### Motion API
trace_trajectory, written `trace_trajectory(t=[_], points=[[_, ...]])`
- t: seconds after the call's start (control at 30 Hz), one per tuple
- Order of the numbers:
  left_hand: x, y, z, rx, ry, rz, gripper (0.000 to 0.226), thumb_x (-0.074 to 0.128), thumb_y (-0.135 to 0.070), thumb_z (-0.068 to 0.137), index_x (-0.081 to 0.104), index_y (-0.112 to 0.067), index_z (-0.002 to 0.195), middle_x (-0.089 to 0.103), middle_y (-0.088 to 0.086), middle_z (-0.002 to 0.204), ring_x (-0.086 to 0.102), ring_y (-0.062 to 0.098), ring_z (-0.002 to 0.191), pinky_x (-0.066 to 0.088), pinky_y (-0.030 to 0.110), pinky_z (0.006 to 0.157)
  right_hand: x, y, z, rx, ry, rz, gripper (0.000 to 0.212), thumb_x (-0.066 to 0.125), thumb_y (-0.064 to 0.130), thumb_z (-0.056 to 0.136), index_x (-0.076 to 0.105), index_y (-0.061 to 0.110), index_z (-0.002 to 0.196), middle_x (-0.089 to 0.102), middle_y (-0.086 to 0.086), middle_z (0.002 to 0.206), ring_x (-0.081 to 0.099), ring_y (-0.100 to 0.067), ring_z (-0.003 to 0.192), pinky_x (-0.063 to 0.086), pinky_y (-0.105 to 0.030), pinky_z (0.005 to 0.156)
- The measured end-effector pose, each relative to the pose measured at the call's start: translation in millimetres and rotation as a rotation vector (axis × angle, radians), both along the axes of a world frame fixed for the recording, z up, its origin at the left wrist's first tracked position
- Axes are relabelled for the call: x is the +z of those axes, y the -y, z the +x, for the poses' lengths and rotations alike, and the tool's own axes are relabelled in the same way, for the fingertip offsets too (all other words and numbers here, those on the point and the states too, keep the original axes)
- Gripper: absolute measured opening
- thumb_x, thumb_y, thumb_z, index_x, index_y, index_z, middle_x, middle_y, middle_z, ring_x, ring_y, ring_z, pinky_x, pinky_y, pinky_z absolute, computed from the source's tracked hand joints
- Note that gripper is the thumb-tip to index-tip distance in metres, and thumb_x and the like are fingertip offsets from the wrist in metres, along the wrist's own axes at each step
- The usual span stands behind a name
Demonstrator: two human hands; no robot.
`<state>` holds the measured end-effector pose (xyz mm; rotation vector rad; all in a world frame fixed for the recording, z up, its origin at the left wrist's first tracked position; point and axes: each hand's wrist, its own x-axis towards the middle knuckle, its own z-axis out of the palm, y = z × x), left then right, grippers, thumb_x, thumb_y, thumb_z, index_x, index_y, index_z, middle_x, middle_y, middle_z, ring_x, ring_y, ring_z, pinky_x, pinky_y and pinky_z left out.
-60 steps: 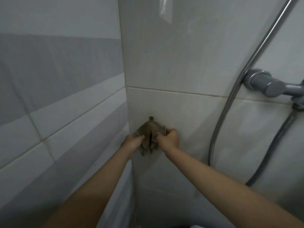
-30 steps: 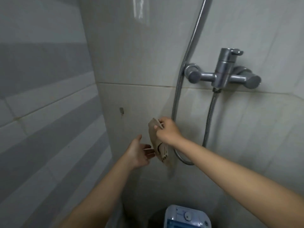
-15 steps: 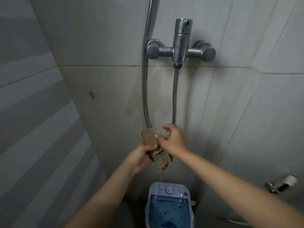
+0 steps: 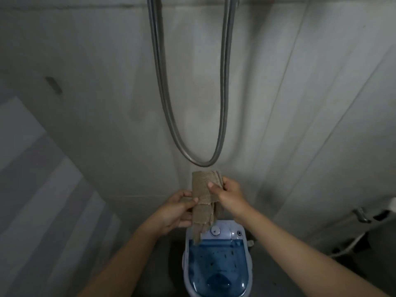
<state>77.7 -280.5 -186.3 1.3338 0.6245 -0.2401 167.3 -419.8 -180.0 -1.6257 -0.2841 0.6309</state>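
Okay, one brown cloth, held up in front of the tiled wall, just under the bottom of the shower hose loop and directly over a small washing machine on the floor. Its lower end hangs down in front of the machine's control panel.

Both hands are on it. The right hand grasps the upper part, with the thumb across the front and the fingers curled behind. The left hand pinches a strip at mid-height and pulls it sideways. It looks like the cloth is being straightened or folded before going somewhere. Holding it over the machine makes sense as a lead-up to dropping it in, or to catch drips, but I can't tell if it is wet. The two-hand grip keeps the limp fabric spread out, not bunched.

The machine's blue see-through lid looks closed, so it would need opening first.

Counts:
- Cloth: 1
- Hands: 2, both grasping the cloth
- Hose: 1, seen as two runs meeting in one loop
- Washing machine: 1, with one round dial on its panel
- Dark mark on the wall at left: 1, blurred, could be a hook
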Motion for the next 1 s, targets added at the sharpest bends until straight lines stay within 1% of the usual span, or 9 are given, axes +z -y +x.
trace_trajectory(t=[0.1,0.27,0.37,0.47,0.53,0.63,0.77,0.87,1.0], points=[[-61,-4,16,0.0,0.012,-0.008,0.018,0.059,-0.013,0.09,0.054,-0.015,0.108,0.071,0.014,0.097,0.07,0.025,0.082,0.058,0.042,0.08,-57,1,14,-0.016,-0.124,0.037,0.01,0.063,0.009,0.087,0.063,0.013,0.097,0.071,-0.004,0.09,0.068,-0.019,0.082,0.057,-0.025,0.068],[-162,0,35,0.026,0.038,0.016,0.021,0.057,-0.007,0.091,0.051,-0.014,0.11,0.068,0.011,0.092,0.069,0.017,0.068,0.057,0.029,0.052,-156,6,29,-0.019,-0.214,0.085,0.028,0.062,-0.015,0.078,0.063,0.01,0.091,0.069,-0.006,0.082,0.069,-0.012,0.061,0.055,-0.021,0.048],[-209,1,47,0.035,0.045,-0.103,0.017,0.044,-0.022,0.099,0.051,-0.012,0.11,0.066,0.016,0.091,0.071,0.016,0.06,0.053,0.024,0.044,-208,6,40,-0.04,0.014,0.1,0.033,0.058,-0.017,0.078,0.067,0.012,0.088,0.068,-0.004,0.08,0.065,-0.015,0.069,0.057,-0.02,0.056],[-248,-5,61,-0.002,0.028,-0.247,0.053,0.023,-0.051,0.098,0.053,-0.009,0.106,0.064,0.025,0.093,0.071,0.024,0.056,0.053,0.025,0.04,-254,5,50,-0.024,0.258,0.116,0.032,0.056,-0.021,0.077,0.069,-0.003,0.1,0.067,-0.002,0.079,0.065,-0.001,0.065,0.055,-0.015,0.062],[-269,-11,68,-0.021,0.053,-0.269,0.061,0.02,-0.059,0.095,0.055,-0.008,0.1,0.066,0.022,0.083,0.07,0.025,0.051,0.054,0.028,0.038,-276,5,52,0.014,0.377,0.148,0.043,0.05,-0.028,0.074,0.068,-0.001,0.102,0.068,-0.007,0.089,0.067,0.005,0.069,0.056,-0.014,0.07],[-294,-15,66,-0.072,0.143,-0.267,0.059,0.03,-0.058,0.093,0.061,-0.008,0.092,0.068,0.011,0.062,0.066,0.019,0.048,0.055,0.027,0.041,-297,11,44,0.078,0.49,0.182,0.052,0.042,-0.033,0.069,0.068,0.0,0.099,0.066,-0.011,0.099,0.066,0.0,0.085,0.055,-0.013,0.082],[-297,-8,45,-0.136,0.283,-0.258,0.04,0.06,-0.032,0.078,0.063,-0.003,0.106,0.07,0.013,0.082,0.071,0.019,0.064,0.059,0.027,0.055,-300,25,17,0.124,0.582,0.187,0.053,0.042,-0.032,0.068,0.067,0.001,0.102,0.063,-0.01,0.105,0.061,-0.006,0.097,0.05,-0.017,0.091],[-288,5,20,-0.142,0.403,-0.247,0.038,0.058,-0.011,0.078,0.058,0.006,0.111,0.07,0.02,0.092,0.073,0.023,0.076,0.06,0.03,0.061,-293,39,-13,0.129,0.5,0.254,0.056,0.035,-0.03,0.072,0.07,0.006,0.097,0.063,-0.008,0.107,0.061,-0.016,0.1,0.054,-0.02,0.088],[-266,25,-15,-0.094,0.481,-0.049,0.011,0.054,0.001,0.088,0.059,0.007,0.096,0.069,0.013,0.075,0.07,0.016,0.062,0.058,0.024,0.056,-275,61,-44,0.139,-0.04,0.592,0.044,0.036,-0.009,0.073,0.058,0.006,0.107,0.056,-0.022,0.114,0.054,-0.033,0.101,0.048,-0.041,0.084]])
